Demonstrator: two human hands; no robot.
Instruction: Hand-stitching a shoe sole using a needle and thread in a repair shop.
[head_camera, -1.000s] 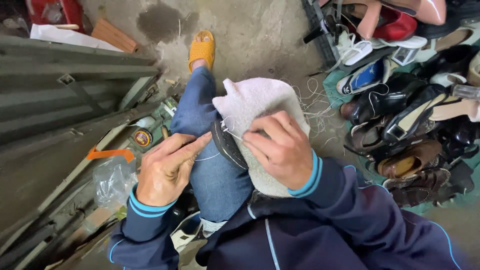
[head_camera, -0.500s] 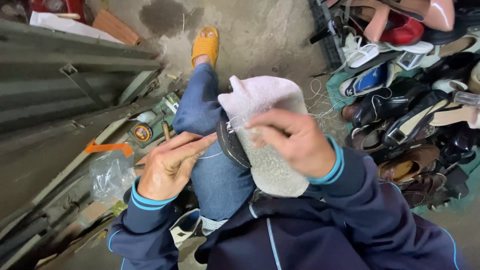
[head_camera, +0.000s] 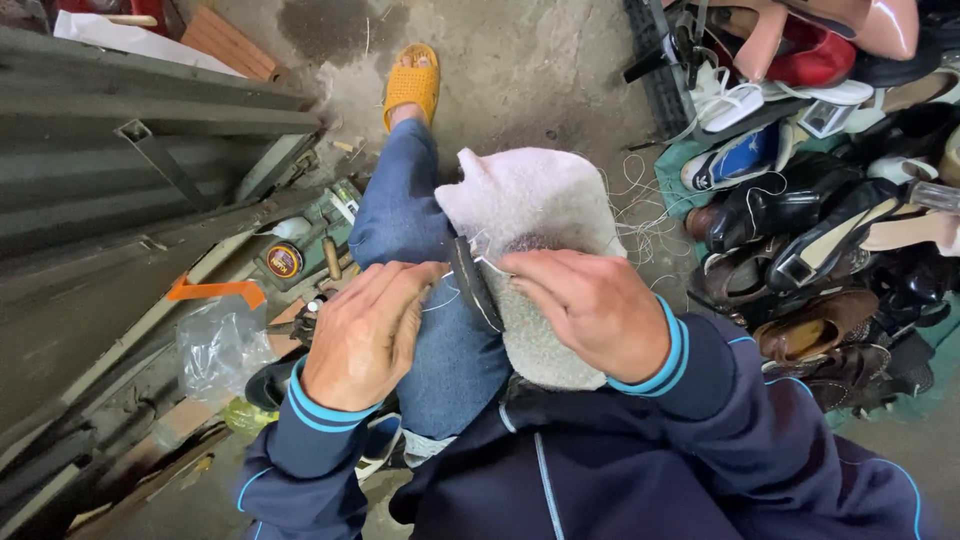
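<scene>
1. Two hands are seen at work over the lap, in dark blue sleeves with light blue cuffs. The left hand is closed, fingers curled by the dark strip; what is pinched inside cannot be told for certain, though a thin white thread runs from it.
2. The right hand is clamped on the towel-wrapped shoe, palm down, fingertips pressed at the dark sole edge, which is held between both hands.
3. The shoe is rested on the raised knee in blue jeans. Stitching appears partly done: thread is drawn along the edge, yet how much seam is left cannot be judged, as most of the shoe is covered.
4. Further off, loose threads are strewn on the concrete floor.
5. A heap of shoes is piled to the right; a small round tin and an orange sandal are seen beyond.
</scene>
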